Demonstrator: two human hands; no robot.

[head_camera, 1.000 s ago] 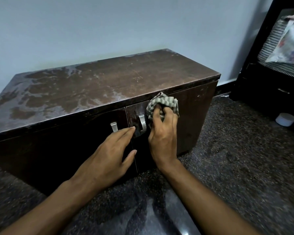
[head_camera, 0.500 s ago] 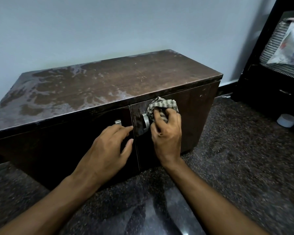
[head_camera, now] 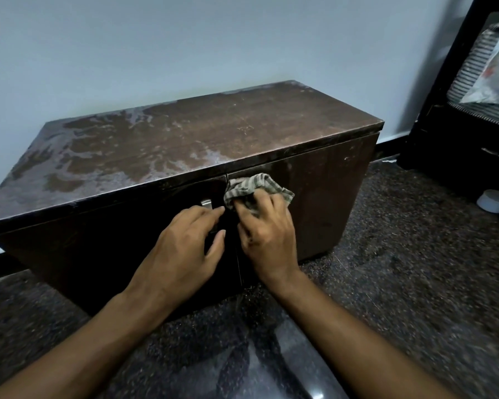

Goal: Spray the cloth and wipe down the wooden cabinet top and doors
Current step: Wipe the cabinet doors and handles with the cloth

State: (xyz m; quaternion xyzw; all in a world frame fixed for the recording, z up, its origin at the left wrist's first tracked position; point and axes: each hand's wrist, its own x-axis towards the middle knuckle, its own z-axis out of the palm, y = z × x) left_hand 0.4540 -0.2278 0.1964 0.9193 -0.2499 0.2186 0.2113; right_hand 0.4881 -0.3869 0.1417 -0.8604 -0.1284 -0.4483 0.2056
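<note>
At the top edge of the right door, the right hand clenches the striped cloth against the wood beside the centre seam. The left hand rests on the left door, fingers loosely spread and grasping nothing, just below a metal handle. Keep firm, even pressure; overlap strokes downward. The cabinet top shows pale streaks and probably needs another pass.

A plain pale wall runs behind, meeting a dark speckled stone floor polished enough to catch glare near the bottom edge. At the far right stands a black furniture frame holding striped and patterned bedding. 1 small white round container sits on the floor just beside it.
</note>
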